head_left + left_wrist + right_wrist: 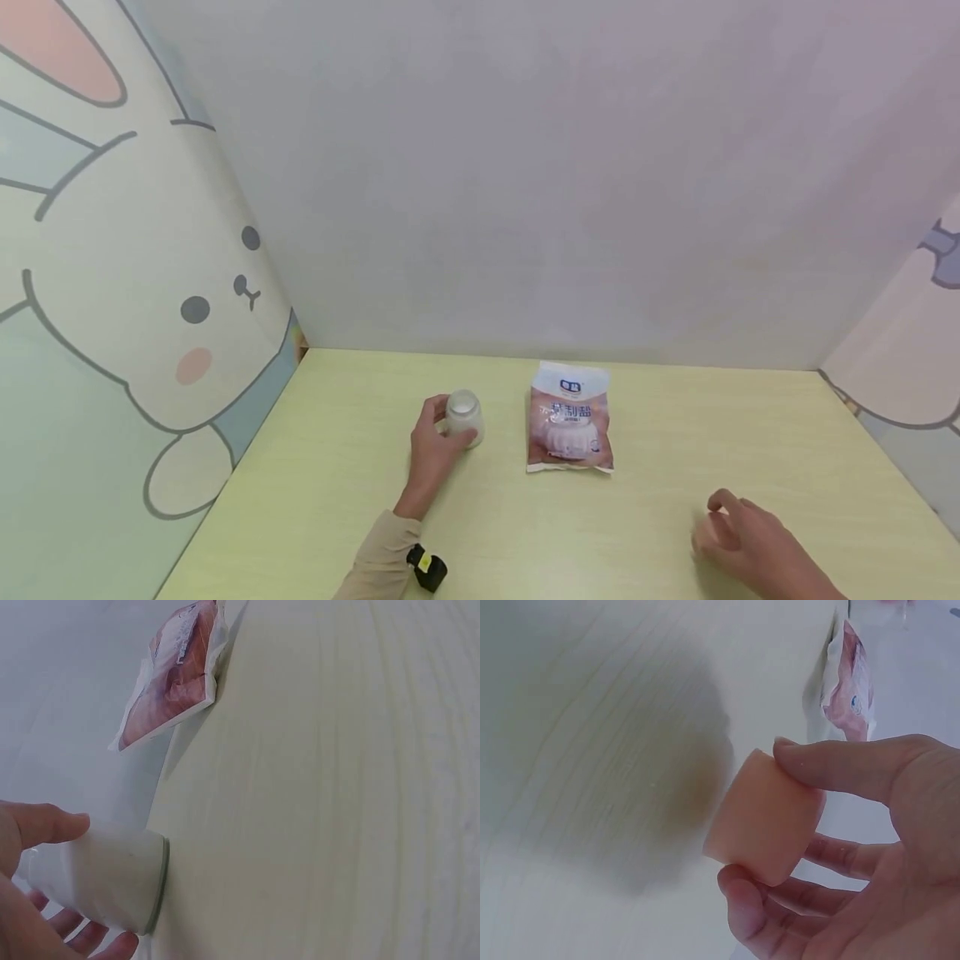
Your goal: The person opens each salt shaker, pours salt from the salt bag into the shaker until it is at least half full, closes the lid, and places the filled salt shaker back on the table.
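Note:
My left hand [435,446] is curled around a small glass jar [466,421] with whitish contents, which stands upright on the table. In the left wrist view the jar [120,874] has its base at the tabletop, with the thumb on one side and the fingers on the other. At the front right, my right hand [757,542] grips a small peach-coloured cap-like cylinder [769,814] between thumb and fingers, tilted, its shadow falling on the table beside it. A printed salt bag [570,417] in white and reddish-brown lies between the hands, farther back.
The pale yellow wooden table [585,533] ends at a plain grey wall [540,183] behind the bag. Side panels carry cartoon figures, with a rabbit [157,275] on the left. A black strap device [427,568] is at my left wrist.

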